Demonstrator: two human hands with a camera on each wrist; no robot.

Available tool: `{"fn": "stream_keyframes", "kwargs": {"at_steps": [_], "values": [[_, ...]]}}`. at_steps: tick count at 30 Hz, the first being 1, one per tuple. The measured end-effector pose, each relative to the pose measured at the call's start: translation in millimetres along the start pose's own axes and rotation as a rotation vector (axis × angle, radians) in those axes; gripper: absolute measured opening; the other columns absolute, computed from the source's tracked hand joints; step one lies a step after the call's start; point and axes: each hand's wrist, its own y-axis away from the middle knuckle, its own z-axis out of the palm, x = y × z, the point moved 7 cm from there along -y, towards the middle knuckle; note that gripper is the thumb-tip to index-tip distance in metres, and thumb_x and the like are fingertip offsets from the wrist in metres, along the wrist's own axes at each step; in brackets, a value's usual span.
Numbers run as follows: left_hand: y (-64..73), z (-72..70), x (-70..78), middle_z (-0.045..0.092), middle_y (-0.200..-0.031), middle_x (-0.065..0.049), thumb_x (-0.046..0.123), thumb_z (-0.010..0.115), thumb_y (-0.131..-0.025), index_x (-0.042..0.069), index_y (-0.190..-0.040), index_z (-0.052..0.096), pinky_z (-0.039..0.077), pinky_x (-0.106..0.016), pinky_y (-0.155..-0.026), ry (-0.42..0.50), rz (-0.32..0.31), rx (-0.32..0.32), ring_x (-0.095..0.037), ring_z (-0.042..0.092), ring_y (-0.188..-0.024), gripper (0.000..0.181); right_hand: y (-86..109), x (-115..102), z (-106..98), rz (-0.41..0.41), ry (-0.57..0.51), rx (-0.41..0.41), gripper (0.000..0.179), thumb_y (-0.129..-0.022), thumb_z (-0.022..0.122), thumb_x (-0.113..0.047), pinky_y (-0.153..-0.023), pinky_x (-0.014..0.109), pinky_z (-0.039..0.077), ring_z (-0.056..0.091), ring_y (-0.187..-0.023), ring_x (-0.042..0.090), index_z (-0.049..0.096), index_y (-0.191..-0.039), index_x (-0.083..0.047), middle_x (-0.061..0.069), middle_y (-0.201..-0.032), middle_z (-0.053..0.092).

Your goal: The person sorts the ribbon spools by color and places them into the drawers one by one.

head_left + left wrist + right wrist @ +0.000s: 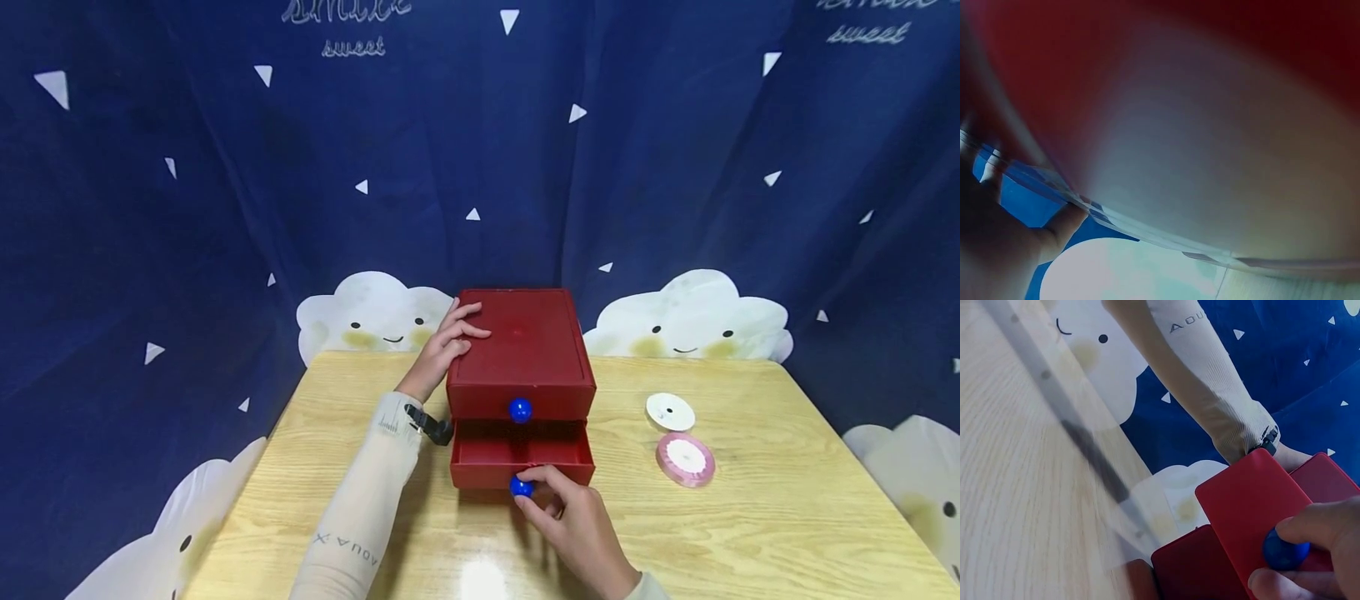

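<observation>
- Left sleeve: pale, lettered, is reaching forward from the lower edge (pixel 356 521); a black wrist device (pixel 429 425) is sitting at its cuff.
- Right hand (pixel 581 521): thumb and forefinger are pinching the lower blue knob (pixel 519 487) from 2 sides.
- Lower drawer (pixel 483 477): is standing partly pulled out, its red interior showing.
- Pink ribbon spool (pixel 686 457): is lying flat on the wooden table (pixel 765 500), right of the drawers.
- White disc (pixel 658 410): is lying just behind the spool; whether the 2 are touching cannot be told.
- Upper blue knob (pixel 520 410): is projecting from the closed upper front.
- Red cabinet (pixel 517 346): is standing at the middle of the table, holding 2 stacked drawers.
- Left hand (pixel 438 350): is resting on the cabinet's left top edge, fingers spreading apart.
- Smiling clouds (pixel 375 317): are showing beyond the table.
- Blue curtain (pixel 480 142): is hanging behind everything, bearing white triangles.
</observation>
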Motion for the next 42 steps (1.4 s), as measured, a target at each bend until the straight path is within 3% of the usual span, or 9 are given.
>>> {"fn": "stream_keyframes", "kwargs": {"at_steps": [14,21,26,33,37,42], "values": [[2.3,0.5,-2.8,0.031,-0.151,-0.021,-0.003,0.04,-0.089,-0.013,-0.113,0.062,0.003,-0.052,-0.116,0.02,-0.004,0.011,-0.027,-0.003,-0.148,0.034,13.4,0.1,3.0,0.067,-0.001,-0.065,0.02,-0.085,0.072,-0.034,-0.053,0.021,0.048,0.053,-0.056,0.002,0.065,-0.104,-0.033,-0.017,-0.08,0.064],[-2.8,-2.3,-33.3,0.032,-0.153,-0.012,-0.004,0.04,-0.09,-0.006,-0.113,0.066,0.001,-0.051,-0.116,0.023,0.01,0.014,-0.03,-0.006,-0.148,0.035,19.8,-2.5,1.8,0.067,0.014,-0.059,0.019,-0.085,0.072,-0.036,-0.052,0.02,0.046,0.051,-0.056,0.001,0.066,-0.103,-0.033,-0.018,-0.073,0.06],[-2.4,-3.5,-38.8,0.035,-0.152,-0.005,0.001,0.042,-0.089,-0.001,-0.113,0.068,0.002,-0.049,-0.116,0.019,0.025,0.032,-0.025,-0.003,-0.148,0.035,25.5,-6.2,1.1,0.045,0.012,-0.038,0.019,-0.083,0.075,-0.031,-0.049,0.019,0.044,0.05,-0.054,0.0,0.067,-0.101,-0.033,-0.018,-0.067,0.056],[-2.1,-3.5,-39.3,0.037,-0.15,-0.002,0.006,0.042,-0.088,0.004,-0.111,0.07,0.004,-0.049,-0.116,0.017,0.039,0.046,-0.021,0.0,-0.148,0.035,34.1,-8.3,1.8,0.063,0.018,-0.065,0.019,-0.083,0.075,-0.031,-0.05,0.019,0.045,0.049,-0.055,-0.001,0.067,-0.101,-0.03,-0.018,-0.074,0.06],[-2.1,-3.1,-38.7,0.037,-0.15,-0.002,0.006,0.042,-0.089,0.004,-0.111,0.069,0.004,-0.049,-0.116,0.017,0.039,0.048,-0.021,-0.001,-0.148,0.035,37.5,-10.3,0.3,0.056,0.023,-0.053,0.021,-0.082,0.076,-0.027,-0.049,0.019,0.045,0.047,-0.052,-0.003,0.067,-0.1,-0.03,-0.018,-0.07,0.057],[0.1,-0.3,-11.7,0.032,-0.152,-0.014,-0.001,0.04,-0.09,-0.008,-0.113,0.064,0.004,-0.05,-0.116,0.018,0.008,0.017,-0.026,-0.002,-0.148,0.035,40.4,-13.5,-0.7,0.017,0.019,-0.02,0.026,-0.079,0.079,-0.02,-0.047,0.019,0.045,0.046,-0.051,-0.005,0.067,-0.099,-0.03,-0.019,-0.069,0.057]]}}
